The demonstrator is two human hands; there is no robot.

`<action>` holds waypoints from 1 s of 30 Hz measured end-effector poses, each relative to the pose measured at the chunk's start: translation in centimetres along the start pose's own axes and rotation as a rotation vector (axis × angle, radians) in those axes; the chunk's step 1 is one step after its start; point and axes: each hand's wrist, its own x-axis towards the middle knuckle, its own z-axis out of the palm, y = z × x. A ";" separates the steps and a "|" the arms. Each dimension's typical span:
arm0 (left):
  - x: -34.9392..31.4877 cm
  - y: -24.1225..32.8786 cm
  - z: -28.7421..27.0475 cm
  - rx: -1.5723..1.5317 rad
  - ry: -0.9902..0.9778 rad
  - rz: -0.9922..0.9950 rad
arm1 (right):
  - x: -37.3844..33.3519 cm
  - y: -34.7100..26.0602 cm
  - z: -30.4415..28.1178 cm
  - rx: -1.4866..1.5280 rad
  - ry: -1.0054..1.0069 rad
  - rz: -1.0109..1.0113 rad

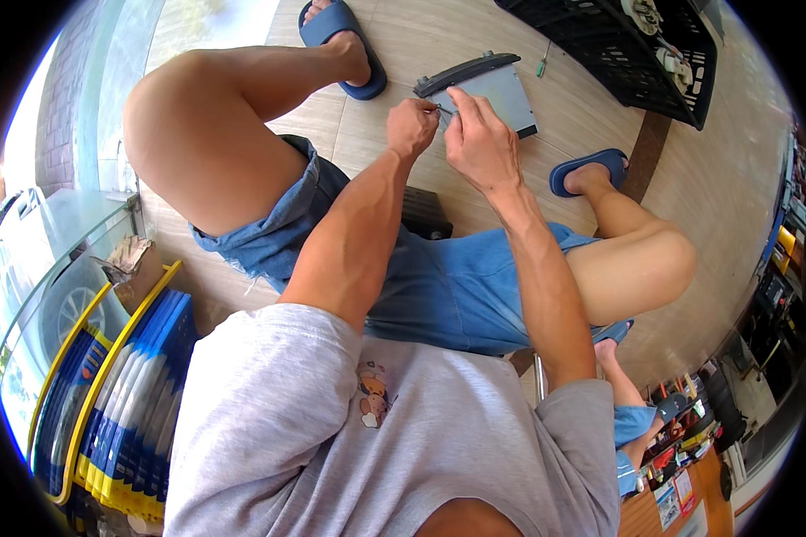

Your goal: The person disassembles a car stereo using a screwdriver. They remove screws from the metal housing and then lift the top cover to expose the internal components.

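My left hand [412, 128] is closed in a pinch on one end of a thin dark piece [444, 110]. The other end reaches in between the thumb and index finger of my right hand [484, 141], whose remaining fingers are curled. What the piece is cannot be made out at this size. Just beyond both hands, a flat silver metal device [504, 94] with a black front strip lies on the floor, partly covered by my right hand.
A small green-handled screwdriver [542, 66] lies past the device. A black plastic crate [600, 58] with parts inside stands at the far right. At the left are a yellow rack [107, 385] of blue packages and a glass case [72, 219]. Another person's leg [622, 380] shows behind my right side.
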 end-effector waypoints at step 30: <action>0.3 0.9 -0.2 -0.654 -0.025 -0.452 | 0.3 0.3 -0.7 0.068 0.004 0.070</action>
